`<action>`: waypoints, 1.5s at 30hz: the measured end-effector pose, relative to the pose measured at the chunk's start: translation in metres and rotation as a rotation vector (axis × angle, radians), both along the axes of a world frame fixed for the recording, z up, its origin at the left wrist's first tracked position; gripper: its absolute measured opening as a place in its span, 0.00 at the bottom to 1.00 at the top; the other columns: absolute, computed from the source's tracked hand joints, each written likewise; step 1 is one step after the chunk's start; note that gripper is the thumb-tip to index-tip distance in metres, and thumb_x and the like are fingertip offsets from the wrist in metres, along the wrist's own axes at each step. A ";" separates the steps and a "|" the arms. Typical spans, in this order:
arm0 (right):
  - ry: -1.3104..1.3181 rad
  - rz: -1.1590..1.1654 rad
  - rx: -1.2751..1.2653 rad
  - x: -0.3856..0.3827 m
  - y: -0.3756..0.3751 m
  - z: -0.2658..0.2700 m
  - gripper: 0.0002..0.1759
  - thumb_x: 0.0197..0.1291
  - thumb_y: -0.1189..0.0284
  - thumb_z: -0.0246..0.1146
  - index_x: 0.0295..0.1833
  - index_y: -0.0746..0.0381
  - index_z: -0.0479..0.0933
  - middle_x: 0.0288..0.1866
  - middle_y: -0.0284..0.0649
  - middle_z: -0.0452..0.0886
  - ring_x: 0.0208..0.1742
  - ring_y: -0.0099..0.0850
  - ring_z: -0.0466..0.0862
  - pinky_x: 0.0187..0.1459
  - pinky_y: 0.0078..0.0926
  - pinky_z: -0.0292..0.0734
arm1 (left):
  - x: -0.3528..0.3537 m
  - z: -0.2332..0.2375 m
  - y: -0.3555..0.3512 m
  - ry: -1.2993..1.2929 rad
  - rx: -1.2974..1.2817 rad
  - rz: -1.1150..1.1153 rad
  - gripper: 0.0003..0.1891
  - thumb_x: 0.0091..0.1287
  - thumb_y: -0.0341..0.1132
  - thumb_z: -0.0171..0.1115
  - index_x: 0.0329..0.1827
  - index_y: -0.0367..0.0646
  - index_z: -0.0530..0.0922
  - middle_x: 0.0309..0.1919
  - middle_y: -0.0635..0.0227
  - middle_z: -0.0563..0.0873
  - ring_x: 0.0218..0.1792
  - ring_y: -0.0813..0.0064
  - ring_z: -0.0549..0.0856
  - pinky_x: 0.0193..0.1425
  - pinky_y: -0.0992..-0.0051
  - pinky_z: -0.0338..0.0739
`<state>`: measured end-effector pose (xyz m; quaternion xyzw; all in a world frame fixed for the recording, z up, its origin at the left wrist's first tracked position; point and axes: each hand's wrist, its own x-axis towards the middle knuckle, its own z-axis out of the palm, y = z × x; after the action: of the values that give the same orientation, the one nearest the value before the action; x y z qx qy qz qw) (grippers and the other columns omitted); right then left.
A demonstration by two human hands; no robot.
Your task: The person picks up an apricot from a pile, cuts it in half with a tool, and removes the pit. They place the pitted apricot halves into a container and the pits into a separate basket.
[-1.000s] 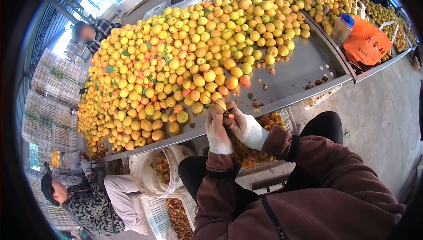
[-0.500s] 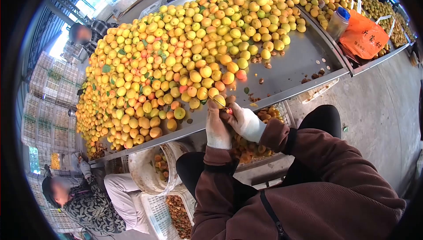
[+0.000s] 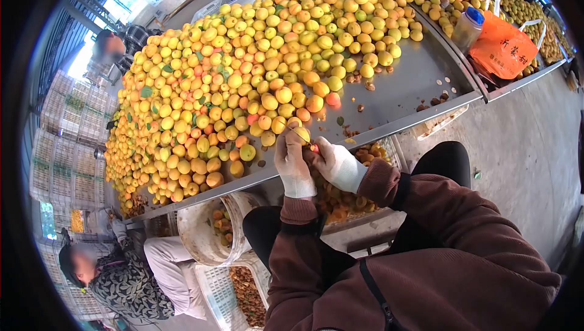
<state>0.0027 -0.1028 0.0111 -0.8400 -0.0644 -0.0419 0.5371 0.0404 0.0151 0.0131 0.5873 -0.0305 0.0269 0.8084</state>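
Observation:
Both my hands, in white gloves with brownish stained fingers, are close together over the near edge of the metal table (image 3: 426, 121). My left hand (image 3: 294, 165) grips a yellow apricot (image 3: 299, 136). Against that fruit, my right hand (image 3: 333, 164) is closed on a small knife with a red handle (image 3: 314, 148); a thin dark blade line shows by the fruit. A large heap of yellow and orange apricots (image 3: 243, 69) lies just beyond my hands.
Below the table edge are a crate of cut fruit (image 3: 340, 200), a white bucket (image 3: 198, 234) and a white basket (image 3: 219, 294) of brown bits. An orange bag (image 3: 502, 48) and a blue-lidded jar (image 3: 467, 30) stand at right. Co-workers (image 3: 131, 282) sit around.
My left hand has shifted slightly left and its hold on the apricot has turned a little. My right hand stays beside it with the knife.

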 end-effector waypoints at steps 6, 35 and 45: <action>-0.034 0.018 -0.037 0.004 -0.003 -0.002 0.16 0.66 0.67 0.60 0.51 0.66 0.67 0.35 0.57 0.82 0.42 0.57 0.83 0.40 0.45 0.79 | -0.003 -0.002 0.003 0.145 -0.075 -0.040 0.19 0.77 0.39 0.54 0.62 0.33 0.74 0.47 0.67 0.83 0.46 0.77 0.80 0.52 0.77 0.76; -0.022 0.020 0.017 0.006 0.001 -0.005 0.20 0.62 0.70 0.61 0.58 0.65 0.68 0.38 0.55 0.83 0.43 0.56 0.83 0.40 0.41 0.81 | -0.006 -0.001 0.006 0.224 -0.050 -0.065 0.30 0.80 0.56 0.36 0.54 0.37 0.78 0.45 0.65 0.84 0.44 0.73 0.82 0.51 0.74 0.77; -0.058 -0.010 -0.207 0.004 0.000 0.008 0.17 0.64 0.64 0.61 0.49 0.64 0.67 0.35 0.56 0.82 0.39 0.56 0.83 0.37 0.47 0.79 | -0.018 0.017 0.001 0.068 -0.236 -0.087 0.22 0.79 0.49 0.48 0.52 0.36 0.77 0.44 0.66 0.82 0.45 0.74 0.80 0.53 0.73 0.75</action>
<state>0.0065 -0.1028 0.0195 -0.8897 -0.0796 -0.0621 0.4453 0.0220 0.0159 0.0305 0.4869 -0.0252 -0.0248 0.8727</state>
